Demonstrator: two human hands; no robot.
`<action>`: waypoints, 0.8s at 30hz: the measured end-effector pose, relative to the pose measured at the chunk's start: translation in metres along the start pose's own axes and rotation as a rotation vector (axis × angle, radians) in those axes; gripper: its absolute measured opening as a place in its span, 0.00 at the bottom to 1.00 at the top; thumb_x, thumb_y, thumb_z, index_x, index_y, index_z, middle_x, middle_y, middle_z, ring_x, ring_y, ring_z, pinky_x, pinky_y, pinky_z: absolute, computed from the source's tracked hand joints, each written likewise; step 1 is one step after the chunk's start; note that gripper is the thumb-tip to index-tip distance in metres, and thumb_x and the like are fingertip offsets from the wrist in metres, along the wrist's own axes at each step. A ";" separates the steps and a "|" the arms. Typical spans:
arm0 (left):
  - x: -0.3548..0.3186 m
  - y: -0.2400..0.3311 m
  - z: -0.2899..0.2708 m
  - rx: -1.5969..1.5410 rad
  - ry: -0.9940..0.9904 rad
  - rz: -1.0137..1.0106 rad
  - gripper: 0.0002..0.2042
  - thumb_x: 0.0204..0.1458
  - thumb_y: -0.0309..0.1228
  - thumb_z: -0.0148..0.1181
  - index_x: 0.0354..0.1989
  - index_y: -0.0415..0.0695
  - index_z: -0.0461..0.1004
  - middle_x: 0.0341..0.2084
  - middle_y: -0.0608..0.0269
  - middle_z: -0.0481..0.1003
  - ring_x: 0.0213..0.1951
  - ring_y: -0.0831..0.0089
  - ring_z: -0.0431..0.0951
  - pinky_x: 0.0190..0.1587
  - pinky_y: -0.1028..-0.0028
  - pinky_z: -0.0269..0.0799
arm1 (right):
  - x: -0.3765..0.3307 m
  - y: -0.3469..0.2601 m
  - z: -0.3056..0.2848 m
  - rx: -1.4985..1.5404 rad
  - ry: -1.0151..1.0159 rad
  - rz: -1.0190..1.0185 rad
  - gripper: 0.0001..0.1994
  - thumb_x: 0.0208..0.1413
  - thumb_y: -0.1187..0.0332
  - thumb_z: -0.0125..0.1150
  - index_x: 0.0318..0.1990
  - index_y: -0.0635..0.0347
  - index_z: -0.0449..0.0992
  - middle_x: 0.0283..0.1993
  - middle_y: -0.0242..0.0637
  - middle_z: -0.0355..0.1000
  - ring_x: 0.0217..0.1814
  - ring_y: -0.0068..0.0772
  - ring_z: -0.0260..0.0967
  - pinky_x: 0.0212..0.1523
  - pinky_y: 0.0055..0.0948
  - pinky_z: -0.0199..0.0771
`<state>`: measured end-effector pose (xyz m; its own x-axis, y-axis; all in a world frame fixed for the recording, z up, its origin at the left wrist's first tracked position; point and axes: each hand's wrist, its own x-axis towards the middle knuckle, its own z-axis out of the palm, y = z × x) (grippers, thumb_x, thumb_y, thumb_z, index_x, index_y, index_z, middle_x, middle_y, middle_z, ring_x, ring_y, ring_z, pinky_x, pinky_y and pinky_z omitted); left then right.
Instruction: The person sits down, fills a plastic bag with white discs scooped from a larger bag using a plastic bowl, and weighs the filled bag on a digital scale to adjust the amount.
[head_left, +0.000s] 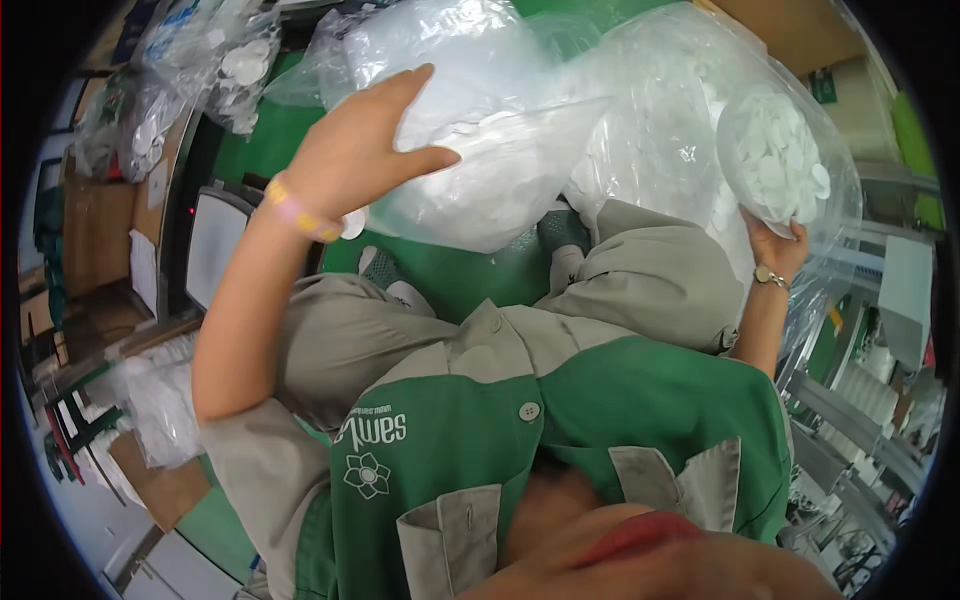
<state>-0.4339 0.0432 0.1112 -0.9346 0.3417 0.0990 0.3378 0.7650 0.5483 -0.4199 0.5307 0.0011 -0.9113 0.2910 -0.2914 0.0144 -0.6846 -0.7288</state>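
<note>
My left hand (365,135) is raised with thumb and fingers spread. It holds nothing and hangs over the near side of a large clear plastic bag (490,190) of white pieces. Below my left wrist a single white disc (352,223) shows. On the right, my right hand (776,245) grips the lower edge of a round, see-through container (735,170), with the fingers partly hidden under it. Small flat white discs (778,150) fill it. A second big clear bag (650,100) lies behind and beside this container, also with white pieces inside.
Green floor (440,270) shows between my feet. A flat grey-white panel (218,245) stands at left, near cardboard boxes (95,225). More clear bags of white discs (245,65) sit at the far left. Metal frames (850,420) stand at right, and a cardboard box (800,30) at the back right.
</note>
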 end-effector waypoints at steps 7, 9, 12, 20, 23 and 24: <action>-0.009 0.024 0.011 0.097 -0.574 0.243 0.15 0.42 0.34 0.56 0.41 0.50 0.73 0.39 0.54 0.71 0.44 0.61 0.68 0.53 0.56 0.48 | -0.023 -0.026 0.083 -0.054 -0.306 0.142 0.36 0.39 0.66 0.47 0.60 0.65 0.44 0.61 0.53 0.48 0.61 0.59 0.47 0.54 0.64 0.52; -0.016 0.019 0.006 -0.028 -0.361 0.322 0.14 0.43 0.35 0.56 0.40 0.51 0.74 0.44 0.53 0.69 0.49 0.61 0.66 0.56 0.54 0.45 | -0.045 -0.015 0.134 -0.080 -0.299 0.181 0.37 0.37 0.69 0.49 0.60 0.64 0.44 0.62 0.53 0.44 0.63 0.59 0.42 0.57 0.63 0.47; -0.004 -0.023 0.002 0.485 0.144 0.226 0.16 0.43 0.37 0.57 0.42 0.50 0.73 0.49 0.51 0.65 0.58 0.61 0.56 0.58 0.57 0.46 | -0.059 0.006 0.180 -0.069 -0.400 0.256 0.38 0.37 0.69 0.50 0.60 0.62 0.44 0.63 0.51 0.42 0.65 0.58 0.38 0.59 0.61 0.41; 0.000 -0.061 -0.010 -0.484 -0.136 -0.445 0.26 0.37 0.26 0.51 0.50 0.35 0.63 0.35 0.58 0.72 0.21 0.80 0.70 0.24 0.83 0.66 | -0.061 0.059 0.236 -0.064 -0.715 0.534 0.35 0.40 0.68 0.48 0.60 0.59 0.47 0.60 0.49 0.49 0.60 0.55 0.49 0.56 0.59 0.50; -0.001 -0.057 -0.009 -0.679 -0.068 -0.490 0.27 0.38 0.26 0.50 0.52 0.32 0.60 0.35 0.59 0.72 0.22 0.82 0.69 0.24 0.84 0.64 | -0.064 0.069 0.235 -0.230 -0.677 0.551 0.33 0.41 0.69 0.47 0.60 0.57 0.47 0.58 0.47 0.54 0.57 0.48 0.57 0.53 0.52 0.60; -0.001 -0.049 -0.007 -0.687 -0.035 -0.519 0.27 0.38 0.23 0.47 0.53 0.34 0.60 0.43 0.59 0.69 0.21 0.84 0.65 0.23 0.84 0.62 | -0.072 0.076 0.238 -0.583 -0.665 0.339 0.33 0.42 0.67 0.50 0.59 0.58 0.48 0.57 0.48 0.54 0.53 0.49 0.60 0.51 0.48 0.63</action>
<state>-0.4502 0.0011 0.0902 -0.9443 0.0655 -0.3224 -0.2838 0.3334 0.8991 -0.4511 0.2983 0.1139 -0.8660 -0.4260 -0.2618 0.3604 -0.1690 -0.9174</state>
